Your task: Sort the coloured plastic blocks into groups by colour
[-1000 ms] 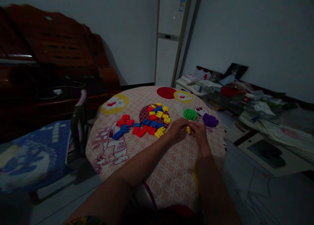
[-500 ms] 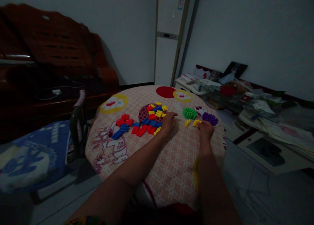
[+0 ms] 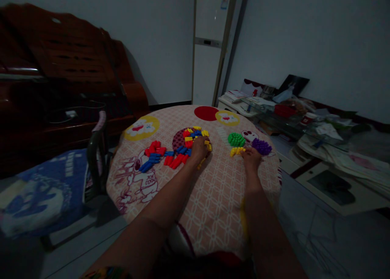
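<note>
My left hand (image 3: 199, 150) reaches into the pile of mixed building blocks, its fingers closed around a yellow block (image 3: 208, 145) at the pile's right edge; the fingertips are partly hidden. Red blocks (image 3: 176, 161) and blue blocks (image 3: 150, 162) lie to its left. Farther right, my right hand (image 3: 252, 157) pinches the end of a short row of yellow blocks (image 3: 237, 151) on the tablecloth. Just beyond that row sits a green cluster of blocks (image 3: 236, 139). A purple cluster (image 3: 262, 146) lies right of my right fingers, and a white strip of blocks (image 3: 222, 134) is left of the green one.
The round table has a patterned cloth (image 3: 213, 206). At the left stand a chair with a blue cover (image 3: 51, 189) and a wooden bench (image 3: 73, 63). A cluttered glass-topped cabinet (image 3: 283, 112) runs along the right wall. A tall white unit (image 3: 207, 72) fills the corner.
My left hand has moved left and down into the mixed pile, its fingers closing. The yellow piece at my right hand now lines up against the other yellow one.
</note>
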`<action>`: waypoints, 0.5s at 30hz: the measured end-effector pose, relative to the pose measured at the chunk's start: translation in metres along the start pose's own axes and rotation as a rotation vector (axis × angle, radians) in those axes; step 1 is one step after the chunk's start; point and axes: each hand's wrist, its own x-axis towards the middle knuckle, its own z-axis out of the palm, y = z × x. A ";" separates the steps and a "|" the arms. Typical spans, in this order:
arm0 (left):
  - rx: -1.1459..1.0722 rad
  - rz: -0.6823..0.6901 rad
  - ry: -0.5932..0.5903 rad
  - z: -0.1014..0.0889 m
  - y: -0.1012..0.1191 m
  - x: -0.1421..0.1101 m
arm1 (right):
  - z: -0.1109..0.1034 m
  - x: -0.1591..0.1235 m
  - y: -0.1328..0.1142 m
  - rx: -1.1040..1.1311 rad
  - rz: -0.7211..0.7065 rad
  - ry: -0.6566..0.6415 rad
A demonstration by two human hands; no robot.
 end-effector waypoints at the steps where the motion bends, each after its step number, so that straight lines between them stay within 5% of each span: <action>1: -0.006 -0.011 -0.009 -0.001 0.000 0.000 | 0.000 0.000 0.000 -0.013 -0.007 -0.009; 10: 0.029 0.018 -0.124 -0.006 0.002 -0.001 | -0.003 -0.009 -0.011 -0.020 -0.025 0.008; 15: 0.081 0.038 -0.164 -0.006 0.002 -0.001 | -0.008 -0.017 -0.024 -0.010 -0.065 0.131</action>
